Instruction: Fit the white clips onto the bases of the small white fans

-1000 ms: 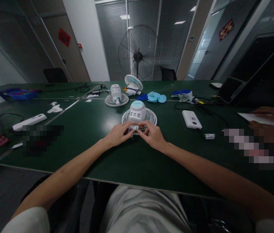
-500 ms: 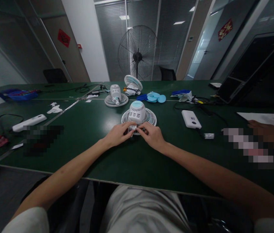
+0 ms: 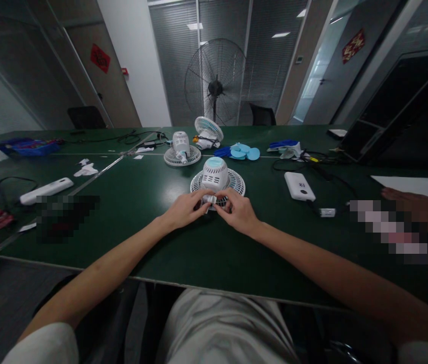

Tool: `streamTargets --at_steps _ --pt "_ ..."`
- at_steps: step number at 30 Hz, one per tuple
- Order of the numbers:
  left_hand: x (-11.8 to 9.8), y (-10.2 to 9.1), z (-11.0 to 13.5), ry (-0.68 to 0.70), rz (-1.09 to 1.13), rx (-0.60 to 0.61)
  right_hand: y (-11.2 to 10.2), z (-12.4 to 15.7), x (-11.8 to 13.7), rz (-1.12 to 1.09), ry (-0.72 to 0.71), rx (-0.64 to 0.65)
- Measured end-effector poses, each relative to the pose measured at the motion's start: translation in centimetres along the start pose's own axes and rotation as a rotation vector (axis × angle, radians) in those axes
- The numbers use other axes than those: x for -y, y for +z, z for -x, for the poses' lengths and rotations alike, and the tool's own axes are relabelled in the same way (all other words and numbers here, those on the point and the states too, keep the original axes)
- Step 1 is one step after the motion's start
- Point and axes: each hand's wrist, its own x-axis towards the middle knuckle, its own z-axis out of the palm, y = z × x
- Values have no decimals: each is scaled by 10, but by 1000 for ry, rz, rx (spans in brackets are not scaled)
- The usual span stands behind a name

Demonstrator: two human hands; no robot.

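A small white fan head [image 3: 215, 174] lies grille-down on the green table in front of me, its motor housing upward with a light blue round top. At its near side juts a short white fan neck [image 3: 209, 199]. My left hand [image 3: 187, 208] is closed in a pinch on the neck's left side. From the right, my right hand [image 3: 239, 211] pinches the same part with thumb and fingers. The fingertips hide most of the neck, and any small piece between them cannot be made out.
Behind stand another face-down fan head [image 3: 181, 146] and a tilted fan [image 3: 208, 132], beside light blue discs [image 3: 244, 151]. A white power bank [image 3: 299, 186] with a cable lies right. Another person's hand [image 3: 411, 202] rests near white paper [image 3: 418, 186]. A long white device [image 3: 47, 190] lies left.
My right fingers have shifted slightly over the neck, while my left hand stays nearly still. At the right, the other person's hand has moved a little over the table by the paper.
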Motion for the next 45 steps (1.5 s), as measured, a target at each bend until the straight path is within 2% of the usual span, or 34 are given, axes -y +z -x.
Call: streamTargets --at_steps 12,14,19,26,33,36,41,45 --pt "0 -1 0 18 0 5 -1 -1 2 51 -12 17" --pt "1 -1 0 26 -10 6 -1 -4 1 -4 22 43" --pt "0 -1 0 32 -24 12 -3 -8 -1 -261 136 211" --pt "-1 -2 -1 19 3 6 0 -1 -1 24 5 -3" --pt "-1 -3 -1 16 -8 9 -2 1 2 98 -60 15" --pt "-2 -4 -1 22 -20 25 1 -3 3 52 18 10" --pt "-7 0 -1 -11 -110 4 5 -7 0 -272 256 108" --pt "-2 -3 0 -94 -196 -31 4 -5 0 -236 241 89"
